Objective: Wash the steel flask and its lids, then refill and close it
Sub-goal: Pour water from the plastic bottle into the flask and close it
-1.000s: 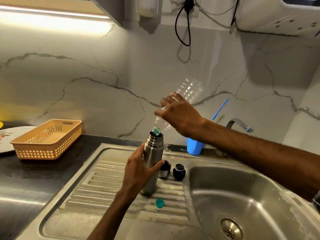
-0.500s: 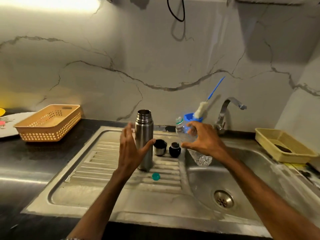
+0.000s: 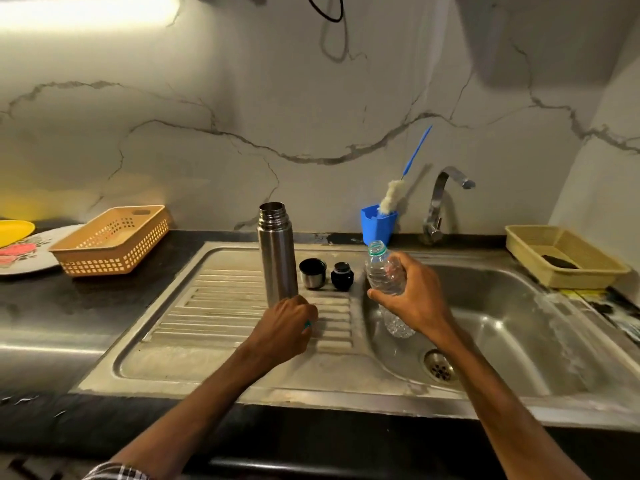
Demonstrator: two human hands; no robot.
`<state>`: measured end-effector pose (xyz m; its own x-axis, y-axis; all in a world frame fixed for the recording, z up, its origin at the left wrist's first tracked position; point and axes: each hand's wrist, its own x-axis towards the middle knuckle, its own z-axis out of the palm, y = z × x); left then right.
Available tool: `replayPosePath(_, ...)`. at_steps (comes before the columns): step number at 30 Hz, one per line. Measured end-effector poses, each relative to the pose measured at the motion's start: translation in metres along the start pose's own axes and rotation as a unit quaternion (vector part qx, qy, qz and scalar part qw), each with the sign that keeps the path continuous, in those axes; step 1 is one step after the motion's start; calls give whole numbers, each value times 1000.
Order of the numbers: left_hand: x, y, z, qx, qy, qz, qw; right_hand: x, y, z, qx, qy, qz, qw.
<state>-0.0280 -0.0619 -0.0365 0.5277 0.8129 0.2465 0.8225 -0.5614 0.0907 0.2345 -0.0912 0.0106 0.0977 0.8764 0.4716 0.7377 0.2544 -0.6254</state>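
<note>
Flask (image 3: 277, 251): upright on ribbed drainboard (image 3: 214, 306), mouth open, neck threads bare; brushed steel, tall smooth cylinder, probably slick when wet.
Left hand (image 3: 287, 323): fingers curled down, pinching small green cap (image 3: 307, 323) on the ribs just in front of the flask.
Right hand (image 3: 412, 299): wrapped round clear plastic bottle (image 3: 384, 275), held near upright over the edge of the basin (image 3: 502, 323), neck uncapped; seemingly empty.
Step, as judged: recapping the bottle before closing the flask.
Doing it well: lift the cap clear of the ribs, no dragging; set it square on the neck threads before turning; only a light grip on the thin, crinkled wall, to avoid buckling.
Lids: steel cup lid (image 3: 312, 273) and black stopper (image 3: 342, 276) side by side just right of the flask, not touching it; stopper in first, cup over it.
</note>
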Motion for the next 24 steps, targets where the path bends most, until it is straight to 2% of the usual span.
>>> replayPosePath(3,3,1,3,38,-43,-21,998,-4,9,0,17,1,6,1000)
replayPosePath(7,6,-2,5,38,-30,-9,999,-9,19,5,39,-2,16,999)
replayPosePath(11,18,2,5,-37,2,2,999,-14,27,10,57,-9,34,998)
replayPosePath(14,30,20,-2,-125,60,6,990,-17,27,13,75,-10,42,996)
replayPosePath(16,40,35,-11,-213,94,-5,972,-18,26,13,97,-11,44,994)
replayPosePath(19,57,57,-24,-360,118,-56,924,-20,26,12,116,-9,38,993)
replayPosePath(21,70,67,-33,-423,128,-76,894,-20,28,11,112,-13,32,993)
replayPosePath(24,86,75,-44,-477,123,-47,869,-19,34,9,103,-10,33,994)
